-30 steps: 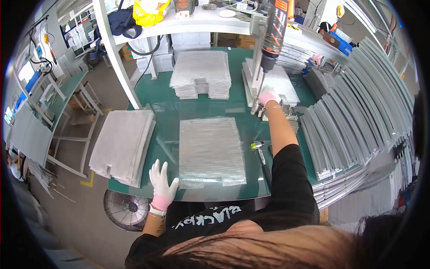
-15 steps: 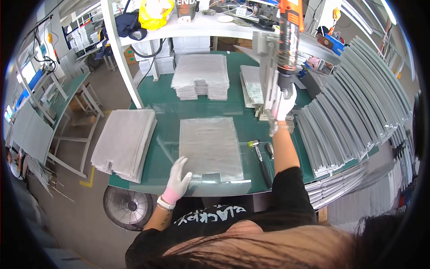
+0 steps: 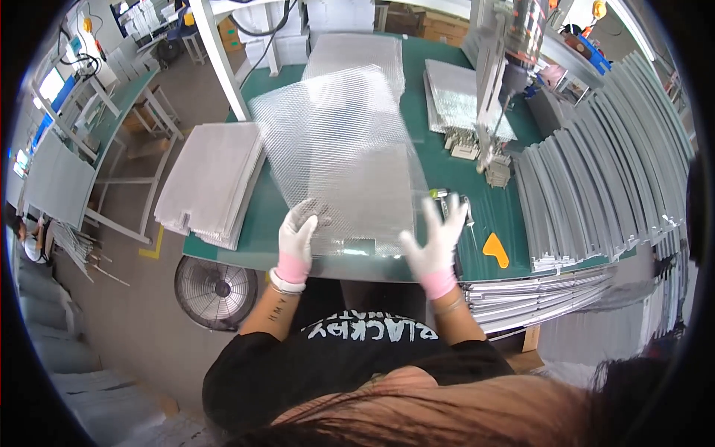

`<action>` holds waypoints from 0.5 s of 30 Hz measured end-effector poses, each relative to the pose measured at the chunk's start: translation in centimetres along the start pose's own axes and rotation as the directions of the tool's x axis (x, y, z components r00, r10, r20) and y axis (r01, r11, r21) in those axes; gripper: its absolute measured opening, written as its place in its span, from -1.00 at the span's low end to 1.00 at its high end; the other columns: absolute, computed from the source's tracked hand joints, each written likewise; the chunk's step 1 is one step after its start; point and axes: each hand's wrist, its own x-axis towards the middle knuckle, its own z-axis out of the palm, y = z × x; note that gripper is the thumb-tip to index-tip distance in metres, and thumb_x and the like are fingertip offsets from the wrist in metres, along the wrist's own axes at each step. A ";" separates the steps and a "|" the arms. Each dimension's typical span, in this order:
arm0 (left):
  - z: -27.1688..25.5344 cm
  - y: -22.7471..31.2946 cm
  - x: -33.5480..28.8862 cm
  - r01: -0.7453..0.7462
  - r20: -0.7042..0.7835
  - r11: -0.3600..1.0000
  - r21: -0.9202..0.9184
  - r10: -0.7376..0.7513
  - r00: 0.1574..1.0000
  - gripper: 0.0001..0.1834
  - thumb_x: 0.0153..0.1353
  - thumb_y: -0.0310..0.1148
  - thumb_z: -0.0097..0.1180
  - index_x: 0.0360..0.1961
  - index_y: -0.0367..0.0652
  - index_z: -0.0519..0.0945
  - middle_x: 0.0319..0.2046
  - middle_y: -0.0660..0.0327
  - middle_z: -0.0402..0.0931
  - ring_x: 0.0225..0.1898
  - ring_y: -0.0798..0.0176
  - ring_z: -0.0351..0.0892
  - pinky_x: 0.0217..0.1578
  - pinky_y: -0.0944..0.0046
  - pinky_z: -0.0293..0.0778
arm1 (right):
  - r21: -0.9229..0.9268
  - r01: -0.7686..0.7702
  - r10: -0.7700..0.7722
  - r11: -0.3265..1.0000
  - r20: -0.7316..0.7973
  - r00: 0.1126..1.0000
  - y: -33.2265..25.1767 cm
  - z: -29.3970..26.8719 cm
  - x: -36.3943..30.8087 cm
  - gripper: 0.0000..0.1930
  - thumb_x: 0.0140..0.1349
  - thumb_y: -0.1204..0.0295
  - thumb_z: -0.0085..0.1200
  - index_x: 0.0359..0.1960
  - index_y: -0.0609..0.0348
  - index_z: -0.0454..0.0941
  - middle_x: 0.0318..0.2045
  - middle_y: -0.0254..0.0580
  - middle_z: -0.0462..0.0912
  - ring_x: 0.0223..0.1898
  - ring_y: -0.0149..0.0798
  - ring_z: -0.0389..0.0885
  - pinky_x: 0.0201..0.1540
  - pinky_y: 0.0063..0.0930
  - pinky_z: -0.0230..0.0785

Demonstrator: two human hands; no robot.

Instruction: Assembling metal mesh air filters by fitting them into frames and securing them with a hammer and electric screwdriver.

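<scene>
A shiny, see-through mesh sheet (image 3: 320, 112) is raised at a tilt above the table. My gloved left hand (image 3: 295, 242) is closed at its near left part, thumb and fingers pinched together. Under it a flat grey mesh panel (image 3: 372, 220), with a notch in its near edge, lies on the green table (image 3: 477, 257). My gloved right hand (image 3: 438, 242) is open with fingers spread, just right of the panel's near corner. Beside that hand lies a hammer (image 3: 439, 194) with a green head, its handle partly hidden. An orange scraper (image 3: 494, 251) lies further right.
Stacked pale panels (image 3: 208, 175) stand at the left, and a mesh stack (image 3: 387, 56) at the back. A blurred power screwdriver (image 3: 525, 33) hangs at the back right near metal fittings (image 3: 462, 143). Long grey strips (image 3: 596, 164) line the right side. A fan (image 3: 216, 290) stands below.
My right hand has left the screwdriver and come down beside the panel. My left hand now has the mesh sheet raised over it. The view has shifted, and the orange scraper now shows.
</scene>
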 end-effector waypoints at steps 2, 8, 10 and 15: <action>-1.2 0.1 0.0 0.073 0.089 0.997 -0.022 -0.071 0.993 -0.50 0.26 -0.60 0.02 0.25 -0.35 0.33 0.15 0.03 0.42 -0.02 0.28 0.57 0.00 0.29 0.53 | 0.130 -0.229 0.202 0.965 0.195 0.960 1.7 -1.2 1.0 -0.18 0.04 0.33 0.26 0.37 0.17 0.18 0.01 0.31 0.46 -0.03 0.09 0.49 0.03 -0.14 0.35; -2.0 -1.4 1.2 -0.348 0.275 0.251 0.903 0.283 0.919 -0.13 -0.04 -0.23 0.40 0.30 -0.25 0.29 0.02 -0.12 0.42 0.05 -0.10 0.47 0.08 0.07 0.43 | 0.091 -0.310 0.249 0.946 0.406 0.879 3.4 1.9 -0.2 -0.17 0.10 0.23 0.22 0.41 0.10 0.12 -0.38 0.19 0.64 -0.37 0.15 0.63 -0.28 -0.13 0.48; -2.1 -1.6 1.8 -0.278 0.244 0.193 0.941 0.183 0.952 -0.12 -0.05 -0.18 0.40 0.30 -0.23 0.30 0.02 -0.11 0.42 0.04 -0.10 0.48 0.07 0.07 0.44 | 0.078 -0.314 0.257 0.946 0.409 0.876 3.8 2.9 -0.8 -0.19 0.10 0.22 0.22 0.39 0.11 0.15 -0.35 0.20 0.64 -0.33 0.15 0.63 -0.24 -0.13 0.48; -1.5 -2.3 2.7 -0.138 0.141 0.057 0.989 -0.047 0.989 -0.12 -0.04 -0.04 0.38 0.29 -0.15 0.33 0.01 -0.11 0.43 0.04 -0.10 0.49 0.05 0.07 0.46 | 0.045 -0.318 0.276 0.947 0.395 0.876 4.7 4.7 -2.2 -0.24 0.09 0.20 0.22 0.34 0.15 0.24 -0.30 0.19 0.66 -0.26 0.13 0.65 -0.17 -0.16 0.49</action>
